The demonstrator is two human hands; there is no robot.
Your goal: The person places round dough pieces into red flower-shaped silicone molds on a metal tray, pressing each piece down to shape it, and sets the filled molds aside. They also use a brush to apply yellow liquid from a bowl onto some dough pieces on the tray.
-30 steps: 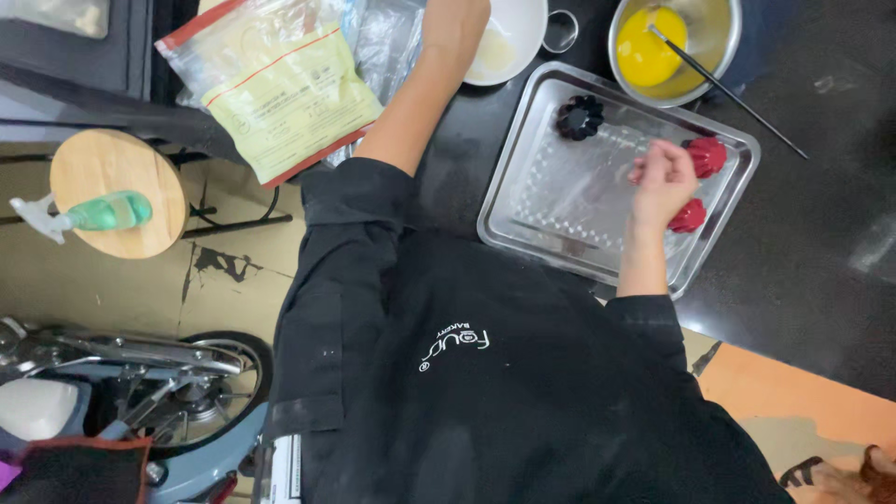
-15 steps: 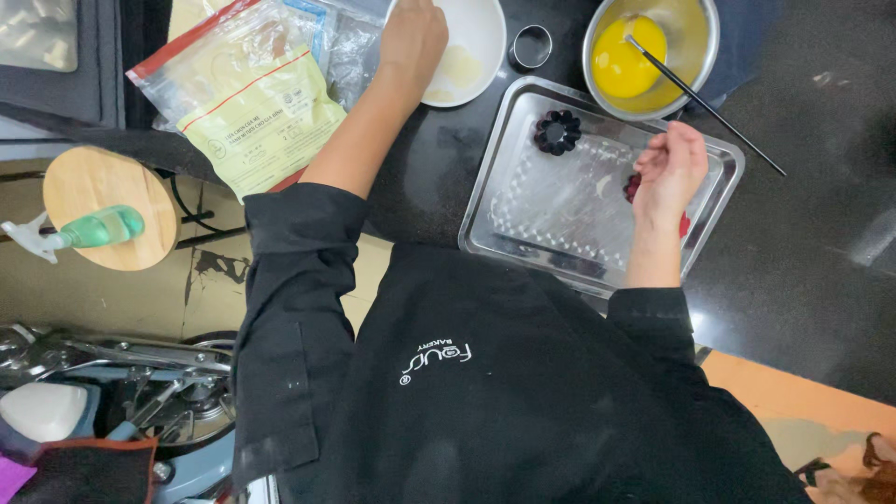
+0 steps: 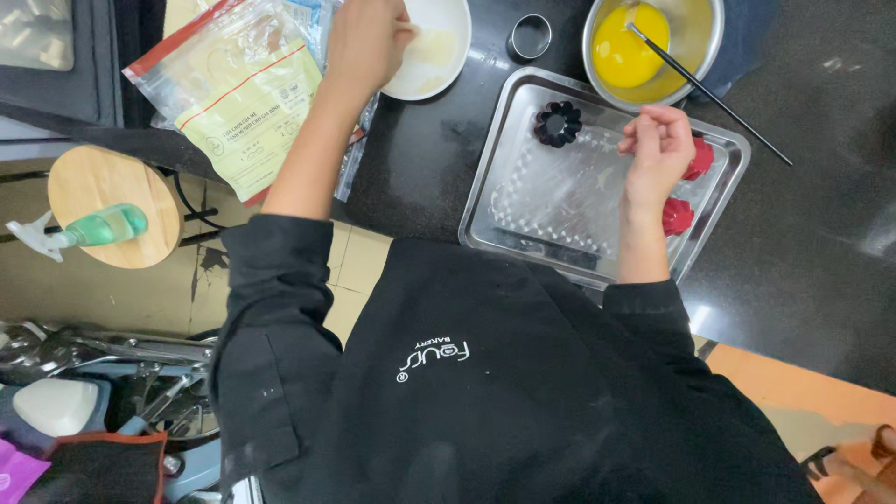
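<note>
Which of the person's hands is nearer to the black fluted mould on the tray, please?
The right hand: it hovers over the tray beside the black fluted mould. The left hand is off the tray, at the white dish.

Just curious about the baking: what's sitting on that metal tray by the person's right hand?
On the metal tray: one black fluted mould and two red moulds. The right hand partly covers the upper red one, so its inside can't be seen.

1. A black long-sleeved top (image 3: 485, 392) is worn, dusted with pale specks.
2. Both sleeves are pushed up, so the 2 forearms are left bare.
3. A small white emblem (image 3: 431, 357) is printed on the chest.
</note>
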